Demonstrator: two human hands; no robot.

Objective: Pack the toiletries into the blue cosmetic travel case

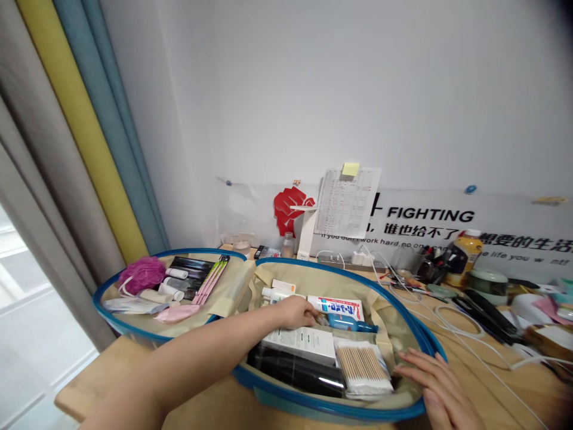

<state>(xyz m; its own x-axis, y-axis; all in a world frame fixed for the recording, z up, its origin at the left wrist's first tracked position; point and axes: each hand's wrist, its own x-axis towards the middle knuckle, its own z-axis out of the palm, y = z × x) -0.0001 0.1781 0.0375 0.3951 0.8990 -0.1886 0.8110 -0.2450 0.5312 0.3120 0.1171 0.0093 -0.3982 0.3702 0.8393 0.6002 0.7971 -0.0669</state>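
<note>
If our left hand [299, 313], its grip unclear to us, nudges the blue bottle [348, 323], we may roll it, our right hand [432, 379] loosely spread.

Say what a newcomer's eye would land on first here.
Probably the open blue-rimmed case in the foreground, with the left hand in its packed right half. Next, the purple mesh puff in its left half and the red fist print behind.

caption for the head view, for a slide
Open blue-rimmed suitcase holding a purple bath puff and cotton swabs; left hand beside a blue bottle, right hand at the rim.
</note>
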